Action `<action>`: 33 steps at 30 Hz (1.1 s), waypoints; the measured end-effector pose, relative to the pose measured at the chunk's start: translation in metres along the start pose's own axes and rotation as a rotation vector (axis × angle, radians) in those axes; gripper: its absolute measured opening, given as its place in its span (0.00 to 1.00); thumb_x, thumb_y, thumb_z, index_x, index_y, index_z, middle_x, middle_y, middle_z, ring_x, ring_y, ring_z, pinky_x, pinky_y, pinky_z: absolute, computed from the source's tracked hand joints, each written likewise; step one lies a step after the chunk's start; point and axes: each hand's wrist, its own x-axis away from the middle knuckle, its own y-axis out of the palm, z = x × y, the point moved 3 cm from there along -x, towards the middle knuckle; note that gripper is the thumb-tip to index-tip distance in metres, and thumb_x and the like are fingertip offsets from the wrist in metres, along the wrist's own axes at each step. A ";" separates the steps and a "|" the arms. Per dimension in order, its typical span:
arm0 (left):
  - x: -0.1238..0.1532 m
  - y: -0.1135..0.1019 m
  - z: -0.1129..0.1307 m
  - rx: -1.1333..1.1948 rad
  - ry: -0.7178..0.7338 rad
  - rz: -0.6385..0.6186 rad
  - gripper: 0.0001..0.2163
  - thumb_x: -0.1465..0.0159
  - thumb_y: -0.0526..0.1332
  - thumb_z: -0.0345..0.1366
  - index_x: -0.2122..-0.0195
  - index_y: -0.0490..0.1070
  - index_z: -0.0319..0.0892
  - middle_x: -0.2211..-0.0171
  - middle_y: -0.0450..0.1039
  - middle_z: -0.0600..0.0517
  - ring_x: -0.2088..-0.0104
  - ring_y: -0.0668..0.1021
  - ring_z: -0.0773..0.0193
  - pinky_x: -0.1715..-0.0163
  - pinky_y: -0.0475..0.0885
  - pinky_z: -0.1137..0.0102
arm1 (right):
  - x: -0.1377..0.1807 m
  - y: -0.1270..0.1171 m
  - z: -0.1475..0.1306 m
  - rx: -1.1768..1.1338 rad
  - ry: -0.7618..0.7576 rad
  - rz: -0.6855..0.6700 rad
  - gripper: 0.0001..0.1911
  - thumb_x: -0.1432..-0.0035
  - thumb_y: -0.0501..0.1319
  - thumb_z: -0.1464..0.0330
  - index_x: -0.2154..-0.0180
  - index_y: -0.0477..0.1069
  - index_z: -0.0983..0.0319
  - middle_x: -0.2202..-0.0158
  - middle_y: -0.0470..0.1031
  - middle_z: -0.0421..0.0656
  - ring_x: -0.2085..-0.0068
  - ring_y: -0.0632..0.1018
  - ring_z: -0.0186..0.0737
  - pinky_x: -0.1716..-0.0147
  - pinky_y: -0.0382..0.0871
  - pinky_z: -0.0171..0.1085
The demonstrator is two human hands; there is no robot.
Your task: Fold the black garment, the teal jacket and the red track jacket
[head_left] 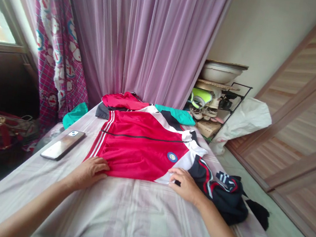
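Note:
A red zip-up jacket (136, 150) lies spread flat on its side on the cloth-covered table, its white-striped hem towards the left and its white collar towards the right. A round blue badge (172, 157) shows on its chest. At the near left corner, by the hem, my left hand (95, 167) is closed on the jacket's edge with curled fingers. My right hand (182, 182) pinches the near edge at the white panel, beside the dark sleeve. That navy sleeve (201, 174), with red and white stripes, runs off to the right in a bunch.
A phone (63, 145) lies left of the jacket. Behind it are a folded red garment (125, 101) and teal cloth (176, 115). Dark clothing (228, 205) sits at the table's right edge. Purple curtains (145, 35), a shoe rack (235, 105) and a white bag (245, 118) stand beyond.

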 end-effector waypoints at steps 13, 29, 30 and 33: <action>-0.003 -0.016 0.016 0.034 -0.122 -0.211 0.11 0.36 0.57 0.44 0.63 0.78 0.49 0.66 0.80 0.51 0.64 0.80 0.59 0.63 0.71 0.68 | -0.010 -0.026 -0.020 0.140 0.032 -0.246 0.12 0.42 0.59 0.65 0.76 0.73 0.60 0.72 0.78 0.41 0.67 0.76 0.38 0.64 0.64 0.35; -0.073 0.040 -0.024 -0.253 -0.380 -0.001 0.26 0.31 0.50 0.52 0.35 0.63 0.50 0.32 0.58 0.44 0.31 0.57 0.48 0.34 0.49 0.49 | -0.038 -0.021 0.082 0.449 0.767 -0.060 0.32 0.30 0.40 0.55 0.31 0.53 0.61 0.28 0.50 0.50 0.29 0.52 0.46 0.33 0.46 0.55; -0.073 0.040 -0.024 -0.254 -0.380 -0.001 0.26 0.31 0.50 0.52 0.34 0.62 0.50 0.31 0.58 0.44 0.31 0.57 0.48 0.34 0.48 0.49 | -0.034 -0.024 0.086 0.450 0.784 -0.055 0.32 0.30 0.39 0.55 0.31 0.53 0.61 0.28 0.49 0.49 0.29 0.52 0.45 0.33 0.46 0.55; -0.074 0.037 -0.022 -0.264 -0.392 -0.023 0.27 0.31 0.51 0.52 0.34 0.62 0.50 0.31 0.57 0.44 0.31 0.57 0.48 0.34 0.48 0.49 | -0.034 -0.029 0.083 0.430 0.841 -0.037 0.32 0.31 0.39 0.55 0.32 0.56 0.61 0.28 0.50 0.50 0.29 0.53 0.48 0.34 0.48 0.58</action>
